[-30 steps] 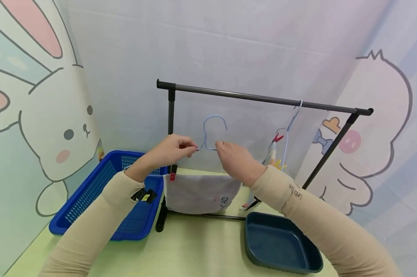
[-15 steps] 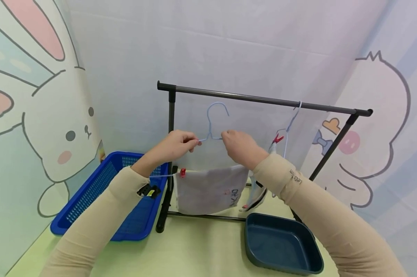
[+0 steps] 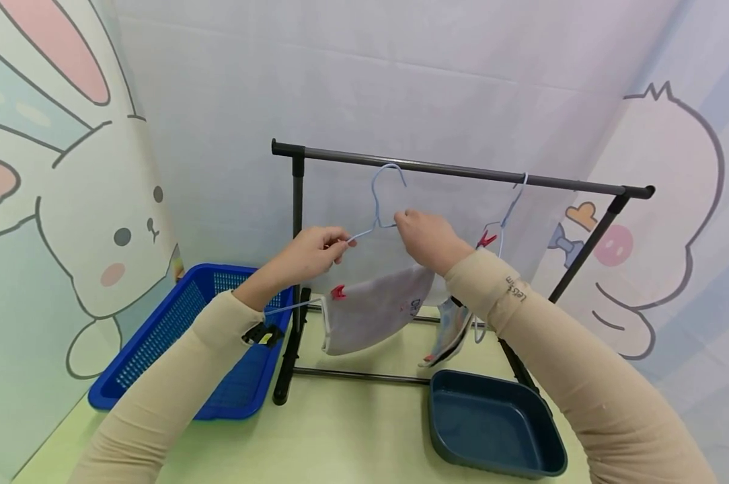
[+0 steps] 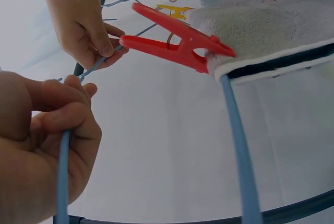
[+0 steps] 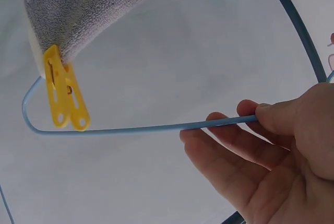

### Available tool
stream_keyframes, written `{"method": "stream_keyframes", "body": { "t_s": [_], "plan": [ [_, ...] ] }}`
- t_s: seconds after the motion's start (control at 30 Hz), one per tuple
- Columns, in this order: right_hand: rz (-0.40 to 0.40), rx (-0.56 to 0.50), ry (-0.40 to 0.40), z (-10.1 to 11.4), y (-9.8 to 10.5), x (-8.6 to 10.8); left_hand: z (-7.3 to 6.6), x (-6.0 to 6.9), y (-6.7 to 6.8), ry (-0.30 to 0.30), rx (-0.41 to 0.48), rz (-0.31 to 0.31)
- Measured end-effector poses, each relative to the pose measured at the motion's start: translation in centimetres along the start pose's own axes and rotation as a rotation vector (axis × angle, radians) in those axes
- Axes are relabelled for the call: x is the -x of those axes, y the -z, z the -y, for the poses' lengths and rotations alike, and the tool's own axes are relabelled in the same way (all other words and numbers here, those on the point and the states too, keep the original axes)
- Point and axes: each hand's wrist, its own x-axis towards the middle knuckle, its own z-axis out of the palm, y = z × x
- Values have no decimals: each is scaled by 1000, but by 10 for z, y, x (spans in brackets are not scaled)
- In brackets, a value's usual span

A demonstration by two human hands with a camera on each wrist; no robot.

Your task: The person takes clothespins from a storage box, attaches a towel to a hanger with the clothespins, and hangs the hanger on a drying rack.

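Both hands hold a light-blue wire clothes hanger point(image 3: 374, 193) by its shoulders. My left hand point(image 3: 313, 254) curls its fingers round the left shoulder. On the other side of the hook, my right hand point(image 3: 430, 238) pinches the wire between thumb and fingers. A grey towel point(image 3: 373, 314) with a white edge hangs over the hanger's lower bar. One corner is clipped by a red clothespin point(image 4: 177, 44), the other by a yellow clothespin point(image 5: 65, 88). The hook's top overlaps the black rail point(image 3: 443, 169) in the head view; whether it touches, I cannot tell.
A second blue hanger point(image 3: 502, 225) with a cloth point(image 3: 452, 333) and a red clothespin point(image 3: 486, 239) hangs toward the rail's right end. A blue plastic basket point(image 3: 113, 390) stands at left, a dark teal basin point(image 3: 497, 464) at front right, on the pale green table point(image 3: 340, 437).
Both hands have raised the hanger and shifted it right, bringing its hook up to rail height. It now tilts, its right side higher, and the towel has risen and swung with it.
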Motion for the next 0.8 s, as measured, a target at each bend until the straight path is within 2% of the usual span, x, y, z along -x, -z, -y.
{"method": "stream_keyframes", "body": {
  "t_s": [0.2,0.43,0.63,0.8],
  "plan": [
    [-13,9,5,-7,1,-7,-1,0,-1,9,28,-9],
    [11,2,-93,-21,4,-14,-4,0,0,2,18,-25],
    [-5,-5,-98,-26,5,-22,-3,-4,2,-1,-72,-101],
    [-15,-23,-114,-28,5,-31,-2,-8,5,-1,-78,-145]
  ]
}}
